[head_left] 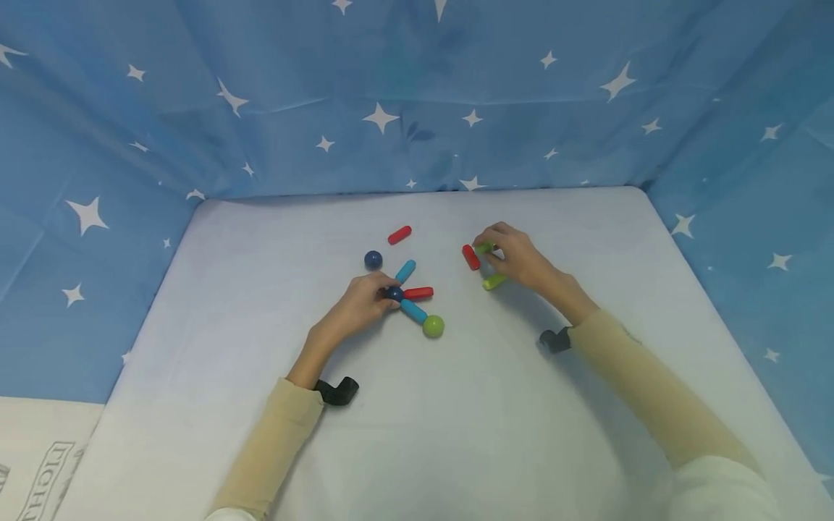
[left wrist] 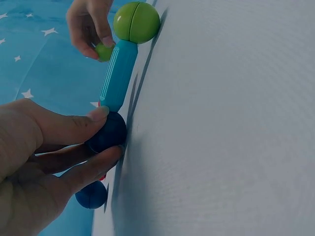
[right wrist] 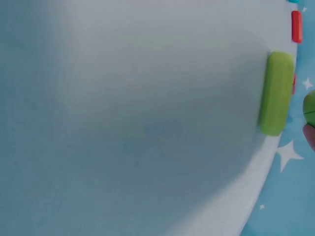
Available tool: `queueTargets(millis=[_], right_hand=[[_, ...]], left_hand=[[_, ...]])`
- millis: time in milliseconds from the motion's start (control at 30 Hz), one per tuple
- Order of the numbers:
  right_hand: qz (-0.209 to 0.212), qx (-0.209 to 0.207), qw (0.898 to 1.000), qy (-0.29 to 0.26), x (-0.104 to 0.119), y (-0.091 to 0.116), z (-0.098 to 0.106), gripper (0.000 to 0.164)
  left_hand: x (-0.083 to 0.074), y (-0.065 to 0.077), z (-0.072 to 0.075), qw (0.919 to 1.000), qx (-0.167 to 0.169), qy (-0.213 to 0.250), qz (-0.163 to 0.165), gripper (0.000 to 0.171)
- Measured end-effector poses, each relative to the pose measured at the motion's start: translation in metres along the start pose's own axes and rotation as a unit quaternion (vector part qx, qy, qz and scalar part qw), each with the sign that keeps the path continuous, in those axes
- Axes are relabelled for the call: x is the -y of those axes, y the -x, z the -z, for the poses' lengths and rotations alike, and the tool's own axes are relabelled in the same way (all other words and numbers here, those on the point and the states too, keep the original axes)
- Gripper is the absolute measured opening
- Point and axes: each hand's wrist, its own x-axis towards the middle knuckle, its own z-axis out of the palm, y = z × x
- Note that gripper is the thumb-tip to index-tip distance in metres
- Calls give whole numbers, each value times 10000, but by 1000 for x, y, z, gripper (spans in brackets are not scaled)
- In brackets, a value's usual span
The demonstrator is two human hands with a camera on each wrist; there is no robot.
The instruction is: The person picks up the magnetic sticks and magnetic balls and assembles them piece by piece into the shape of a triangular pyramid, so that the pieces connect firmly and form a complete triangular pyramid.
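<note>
My left hand (head_left: pixel 360 300) pinches a dark blue ball (left wrist: pixel 109 132) between thumb and fingers. From that ball fan out a red stick (head_left: pixel 418 293) and two light blue sticks, the upper one (head_left: pixel 405 272) bare at its tip and the lower one (head_left: pixel 414 311) ending in a green ball (head_left: pixel 433 326). Over to the right, my right hand (head_left: pixel 515 253) grips a second green ball (left wrist: pixel 104 51), partly covered by the fingers. Below this hand a green stick (right wrist: pixel 277 93) lies on the table, with a red stick (head_left: pixel 471 257) just left of the fingertips.
A loose dark blue ball (head_left: pixel 373 260) lies behind my left hand, and another red stick (head_left: pixel 399 235) farther back. The white table (head_left: pixel 456 420) meets a blue curtain (head_left: pixel 417 87) with white stars along its back and sides.
</note>
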Motion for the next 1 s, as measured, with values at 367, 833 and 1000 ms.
queueTargets(millis=[367,833,1000], right_hand=[[125,170,9997,-117,18,7,-3,25],[52,675,9968,-433,30,13,-16,26],[39,974,9944,-409,33,11,-25,29]], left_hand=[[2,-1,-2,10000,15,-58,-65,36],[-1,-3,-2,9998,65,-101,-160,37],[0,-1,-2,9998,23,-154,-141,38]])
